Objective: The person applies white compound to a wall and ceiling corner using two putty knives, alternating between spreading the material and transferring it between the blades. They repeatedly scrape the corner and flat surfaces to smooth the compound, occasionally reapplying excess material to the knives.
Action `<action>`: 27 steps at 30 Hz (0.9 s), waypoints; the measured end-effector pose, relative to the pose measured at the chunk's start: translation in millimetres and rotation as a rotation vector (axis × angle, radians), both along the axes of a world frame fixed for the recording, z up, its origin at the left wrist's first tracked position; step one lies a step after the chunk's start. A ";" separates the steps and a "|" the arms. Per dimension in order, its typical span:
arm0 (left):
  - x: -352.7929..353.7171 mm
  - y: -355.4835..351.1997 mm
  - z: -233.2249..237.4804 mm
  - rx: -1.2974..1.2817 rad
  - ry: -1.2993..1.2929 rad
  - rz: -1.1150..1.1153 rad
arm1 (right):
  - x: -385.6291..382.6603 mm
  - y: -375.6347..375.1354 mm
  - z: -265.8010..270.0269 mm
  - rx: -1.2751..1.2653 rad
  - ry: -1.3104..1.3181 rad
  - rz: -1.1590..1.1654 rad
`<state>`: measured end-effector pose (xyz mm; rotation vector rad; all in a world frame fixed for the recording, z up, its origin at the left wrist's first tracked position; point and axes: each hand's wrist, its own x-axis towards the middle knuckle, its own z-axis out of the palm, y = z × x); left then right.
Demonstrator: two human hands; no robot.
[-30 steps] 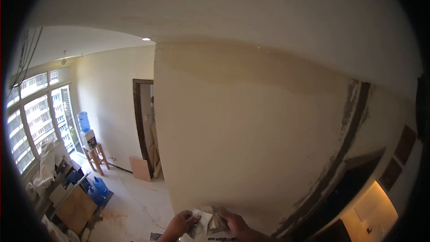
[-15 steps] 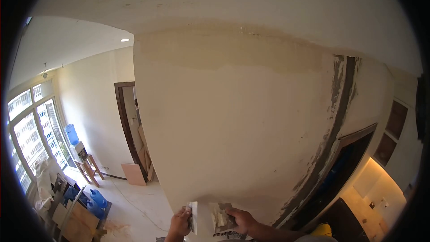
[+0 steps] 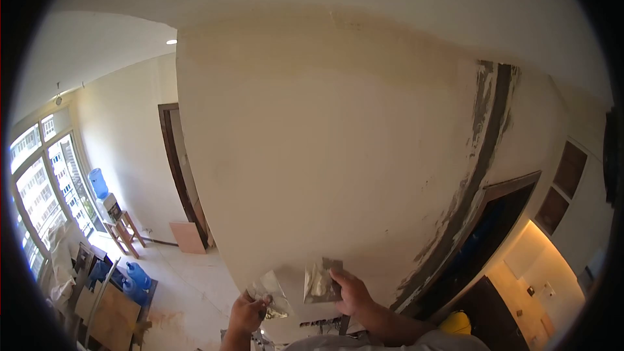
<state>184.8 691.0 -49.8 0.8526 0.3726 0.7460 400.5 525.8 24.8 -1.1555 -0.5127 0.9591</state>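
In front of the wall, low in the view, both my hands hold flat plastering tools. My left hand is closed on a putty knife, whose wide metal blade is tilted and smeared with pale putty. A short gap to the right, my right hand grips a second putty knife. Its squarish blade carries a thick lump of cream putty. The two blades are apart, and neither visibly touches the wall. My fingers cover the tools' handles.
A rough grey strip runs down the wall beside a dark doorway. At left are a water dispenser on a wooden stand, blue water bottles and boards. A yellow object is low right.
My left hand has moved left and turned its blade from edge-on to more face-on. The right hand and its putty knife have risen slightly. The camera view has shifted.
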 end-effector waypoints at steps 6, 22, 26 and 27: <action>-11.8 -35.1 97.6 0.528 0.536 0.250 | 9.7 1.1 32.0 0.126 -0.428 -0.259; 49.2 -91.1 177.1 1.310 0.523 0.581 | 31.2 -35.9 44.8 0.454 -0.998 -0.259; 58.5 -77.5 219.6 1.626 0.341 0.982 | 43.7 -38.0 38.0 0.548 -0.718 -0.327; 59.7 -73.3 239.9 1.731 0.278 1.079 | 53.3 -41.9 32.4 0.526 -0.721 -0.305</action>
